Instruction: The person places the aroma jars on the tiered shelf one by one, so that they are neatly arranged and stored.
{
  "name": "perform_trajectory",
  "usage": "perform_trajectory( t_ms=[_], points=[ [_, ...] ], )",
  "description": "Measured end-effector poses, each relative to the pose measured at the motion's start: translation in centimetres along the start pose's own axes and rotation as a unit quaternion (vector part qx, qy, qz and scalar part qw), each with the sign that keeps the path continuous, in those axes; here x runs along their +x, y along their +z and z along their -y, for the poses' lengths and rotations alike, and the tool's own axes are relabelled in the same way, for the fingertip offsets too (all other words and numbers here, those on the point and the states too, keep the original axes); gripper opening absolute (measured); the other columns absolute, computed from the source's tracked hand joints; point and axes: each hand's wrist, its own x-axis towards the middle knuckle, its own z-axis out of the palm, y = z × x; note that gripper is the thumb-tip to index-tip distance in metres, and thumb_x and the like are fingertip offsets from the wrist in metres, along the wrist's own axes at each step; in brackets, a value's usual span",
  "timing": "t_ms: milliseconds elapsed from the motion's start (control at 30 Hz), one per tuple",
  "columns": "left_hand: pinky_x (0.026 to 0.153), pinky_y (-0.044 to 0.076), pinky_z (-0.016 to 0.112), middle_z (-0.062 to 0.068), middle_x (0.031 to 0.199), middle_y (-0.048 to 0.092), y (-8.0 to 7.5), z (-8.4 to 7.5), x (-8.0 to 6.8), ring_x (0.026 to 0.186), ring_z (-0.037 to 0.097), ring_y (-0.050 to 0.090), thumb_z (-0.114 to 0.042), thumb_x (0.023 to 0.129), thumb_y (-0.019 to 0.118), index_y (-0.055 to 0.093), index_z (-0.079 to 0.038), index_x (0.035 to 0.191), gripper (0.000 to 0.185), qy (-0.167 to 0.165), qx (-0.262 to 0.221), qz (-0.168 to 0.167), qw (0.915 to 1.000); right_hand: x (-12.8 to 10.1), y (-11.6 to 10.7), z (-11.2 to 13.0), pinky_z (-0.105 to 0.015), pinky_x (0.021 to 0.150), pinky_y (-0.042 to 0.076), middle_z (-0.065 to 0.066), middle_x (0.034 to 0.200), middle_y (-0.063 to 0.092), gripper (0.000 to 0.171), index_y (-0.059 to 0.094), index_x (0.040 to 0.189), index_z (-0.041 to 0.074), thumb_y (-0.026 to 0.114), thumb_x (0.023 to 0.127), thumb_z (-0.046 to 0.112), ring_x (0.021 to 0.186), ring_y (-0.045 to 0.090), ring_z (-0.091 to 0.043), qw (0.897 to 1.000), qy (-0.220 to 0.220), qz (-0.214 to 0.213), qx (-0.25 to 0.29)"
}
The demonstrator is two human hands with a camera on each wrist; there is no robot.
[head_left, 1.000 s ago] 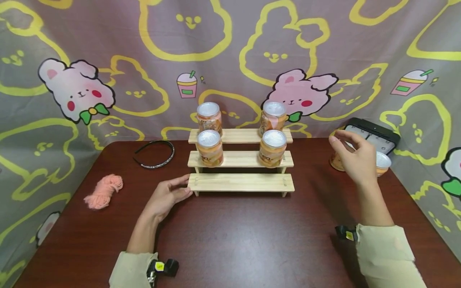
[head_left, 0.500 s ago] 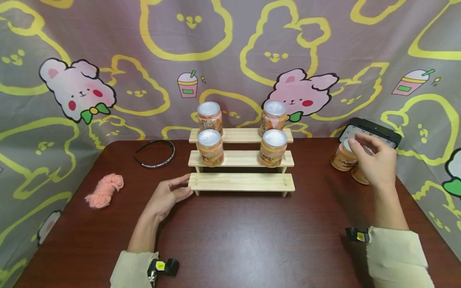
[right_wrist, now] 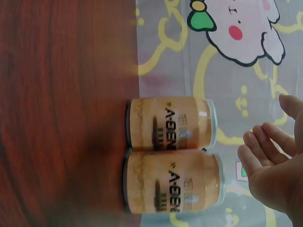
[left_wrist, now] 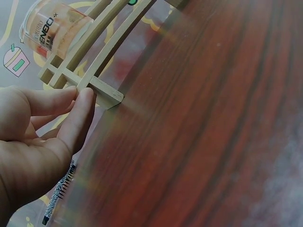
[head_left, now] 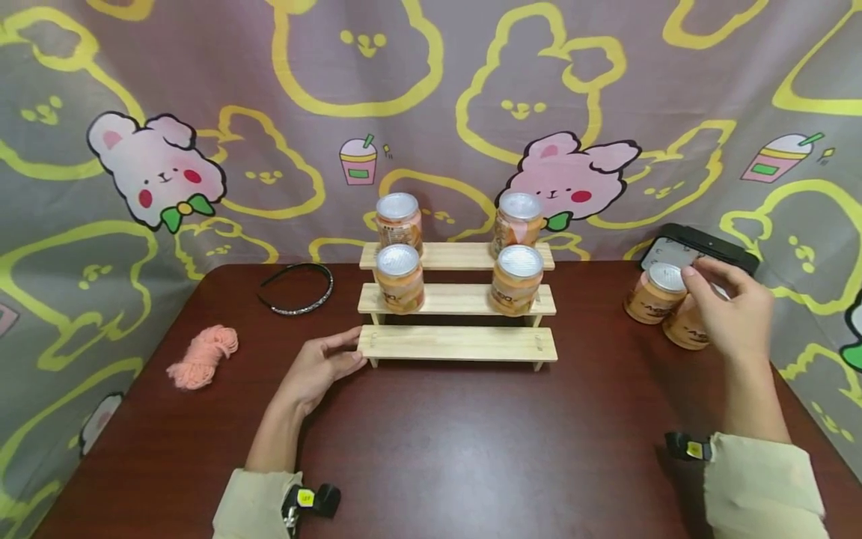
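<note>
On table [head_left: 471, 449], cans [head_left: 687, 326] below right hand [head_left: 730, 314].

Two orange cans [head_left: 673, 303] upright, touching, table's right edge.

A dark red-brown wooden table [head_left: 431, 449] is backed and flanked by a grey-purple cloth backdrop [head_left: 269, 90], printed with yellow bunny outlines, pink bunnies and drink cups.

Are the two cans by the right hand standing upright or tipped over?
Upright. Both cans stand on the table with silver tops up, side by side; the right hand hovers over the nearer one.
</note>
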Motion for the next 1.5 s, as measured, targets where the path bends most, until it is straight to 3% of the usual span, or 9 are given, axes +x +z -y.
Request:
perform_trajectory(
  t_ms=[200,367,600,700,867,1100,1200,1300,1500],
  points=[
    [0.099,0.053,0.027,0.031,0.139,0.042,0.1,0.3,-0.1,0.106,0.011,0.062,0.014,0.097,0.048,0.040,0.012,0.148,0.051,0.001,-0.002,0.007,1.0000,-0.1,-1.1,-0.8,-0.002,0.077,0.045,0.026,0.090,0.060,0.022,0.076,0.112,0.015,0.075,0.090,0.021,0.082,0.057,0.012,0.998,-0.004,-0.026,-0.049],
    [0.099,0.054,0.027,0.030,0.137,0.043,0.1,0.3,0.0,0.105,0.011,0.063,0.015,0.097,0.048,0.040,0.012,0.148,0.051,0.003,-0.004,0.007,1.0000,-0.1,-1.5,-1.4,-0.003,0.072,0.041,0.031,0.083,0.057,0.034,0.075,0.120,0.007,0.076,0.090,0.023,0.078,0.055,0.013,0.997,-0.014,-0.036,-0.068],
    [0.098,0.054,0.026,0.029,0.135,0.044,0.0,0.3,-0.1,0.105,0.011,0.063,0.015,0.097,0.049,0.041,0.012,0.147,0.051,0.000,-0.005,0.001,1.0000,0.2,-1.9,-1.7,-0.007,0.093,0.045,0.026,0.096,0.059,0.047,0.070,0.131,0.008,0.077,0.089,0.028,0.091,0.055,0.012,0.995,0.032,-0.039,-0.088],
    [0.097,0.054,0.026,0.029,0.135,0.044,0.0,0.3,-0.2,0.105,0.010,0.063,0.015,0.097,0.049,0.041,0.012,0.147,0.051,-0.003,-0.004,-0.001,1.0000,0.3,-2.0,-1.9,-0.011,0.100,0.044,0.020,0.109,0.065,0.051,0.067,0.134,0.008,0.077,0.089,0.030,0.099,0.057,0.011,0.992,0.053,-0.034,-0.111],
    [0.098,0.054,0.026,0.029,0.135,0.044,-0.1,0.3,-0.2,0.105,0.010,0.063,0.014,0.098,0.049,0.042,0.012,0.147,0.050,-0.003,-0.002,-0.003,1.0000,0.5,-2.4,-2.4,-0.009,0.100,0.041,-0.007,0.142,0.059,0.061,0.061,0.143,0.012,0.075,0.089,0.037,0.114,0.055,0.006,0.981,0.076,-0.020,-0.177],
    [0.098,0.054,0.026,0.029,0.137,0.044,0.0,0.2,0.0,0.104,0.010,0.063,0.014,0.098,0.050,0.041,0.011,0.148,0.051,-0.001,0.002,-0.003,1.0000,0.9,-2.9,-3.2,-0.012,0.106,0.039,-0.018,0.148,0.051,0.073,0.052,0.149,0.008,0.077,0.087,0.037,0.131,0.050,-0.008,0.980,0.085,0.005,-0.182],
    [0.097,0.055,0.026,0.029,0.137,0.044,-0.1,0.2,0.0,0.103,0.010,0.063,0.014,0.097,0.050,0.041,0.011,0.148,0.051,0.000,0.004,-0.004,1.0000,1.0,-3.1,-3.7,-0.009,0.090,0.043,-0.023,0.148,0.048,0.081,0.046,0.152,0.004,0.077,0.087,0.041,0.126,0.054,-0.012,0.975,0.097,0.038,-0.196],
    [0.097,0.055,0.026,0.029,0.137,0.044,0.0,0.2,0.0,0.103,0.010,0.063,0.014,0.097,0.050,0.041,0.011,0.148,0.052,-0.001,0.004,-0.004,1.0000,1.2,-3.3,-4.1,-0.012,0.070,0.036,-0.030,0.144,0.050,0.084,0.044,0.151,0.000,0.076,0.087,0.043,0.111,0.055,-0.019,0.970,0.087,0.059,-0.220],
    [0.098,0.054,0.026,0.030,0.139,0.043,-0.1,0.2,0.0,0.104,0.010,0.063,0.014,0.098,0.050,0.040,0.012,0.148,0.052,0.001,0.003,0.000,1.0000,1.0,-3.2,-4.4,-0.018,0.067,0.033,-0.034,0.144,0.047,0.085,0.043,0.151,-0.003,0.075,0.087,0.043,0.121,0.045,-0.044,0.968,0.077,0.065,-0.231]
  ],
)
